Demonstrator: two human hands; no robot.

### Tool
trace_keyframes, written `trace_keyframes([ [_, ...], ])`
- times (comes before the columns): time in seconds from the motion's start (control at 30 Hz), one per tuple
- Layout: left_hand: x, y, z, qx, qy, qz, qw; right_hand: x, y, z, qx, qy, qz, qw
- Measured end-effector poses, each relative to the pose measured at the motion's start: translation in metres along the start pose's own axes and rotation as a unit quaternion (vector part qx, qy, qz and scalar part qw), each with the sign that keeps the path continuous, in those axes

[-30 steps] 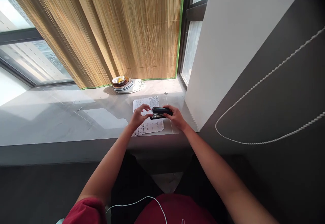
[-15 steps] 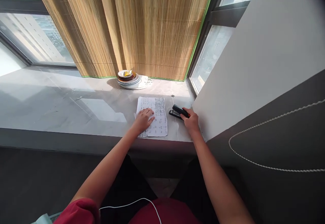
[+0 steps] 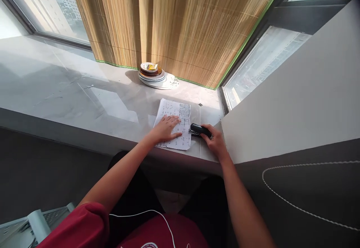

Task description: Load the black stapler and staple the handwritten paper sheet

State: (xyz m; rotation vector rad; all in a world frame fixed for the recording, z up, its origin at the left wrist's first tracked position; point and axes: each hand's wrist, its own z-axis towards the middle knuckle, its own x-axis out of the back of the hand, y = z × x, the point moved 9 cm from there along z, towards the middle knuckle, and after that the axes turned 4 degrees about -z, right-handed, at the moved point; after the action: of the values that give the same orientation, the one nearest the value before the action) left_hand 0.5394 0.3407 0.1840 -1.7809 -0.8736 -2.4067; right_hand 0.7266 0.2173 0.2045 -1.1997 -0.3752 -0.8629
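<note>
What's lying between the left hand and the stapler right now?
In the head view, only the right strip of the paper sheet: the left hand rests flat on it, and the stapler, held by the right hand, sits at its right edge.

Grey sill bears paper, stapler, stacked plates

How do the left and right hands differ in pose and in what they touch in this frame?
The left hand lies flat, palm down with fingers spread, on the paper. The right hand is curled around the stapler. The left hand is over the sheet's middle, while the right hand sits beside its right edge, with the stapler's nose at that edge. Both are low on the sill.
</note>
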Motion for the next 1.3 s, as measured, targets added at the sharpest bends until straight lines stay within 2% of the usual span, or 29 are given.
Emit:
trace_keyframes([
  [0.17, 0.0, -0.001, -0.001, 0.006, -0.003, -0.001, 1.0, -0.016, -0.021, 0.011, 0.066, -0.012, -0.005, 0.998],
  [0.33, 0.001, 0.002, -0.003, 0.001, 0.0, -0.006, 1.0, -0.035, -0.038, 0.021, 0.116, 0.004, -0.084, 0.99],
  [0.57, -0.004, -0.002, -0.003, 0.003, 0.005, -0.031, 1.0, -0.046, -0.044, 0.027, 0.085, 0.026, -0.132, 0.987],
  [0.8, -0.007, -0.002, -0.003, 0.002, 0.006, -0.036, 0.999, -0.057, -0.051, 0.025, 0.095, 0.009, -0.249, 0.964],
  [1.13, -0.006, -0.001, -0.004, 0.003, -0.001, -0.031, 1.0, -0.058, -0.052, 0.026, 0.1, 0.004, -0.262, 0.96],
  [1.3, -0.006, -0.002, -0.003, -0.002, 0.003, -0.033, 0.999, -0.062, -0.057, 0.025, 0.082, -0.007, -0.285, 0.955],
])
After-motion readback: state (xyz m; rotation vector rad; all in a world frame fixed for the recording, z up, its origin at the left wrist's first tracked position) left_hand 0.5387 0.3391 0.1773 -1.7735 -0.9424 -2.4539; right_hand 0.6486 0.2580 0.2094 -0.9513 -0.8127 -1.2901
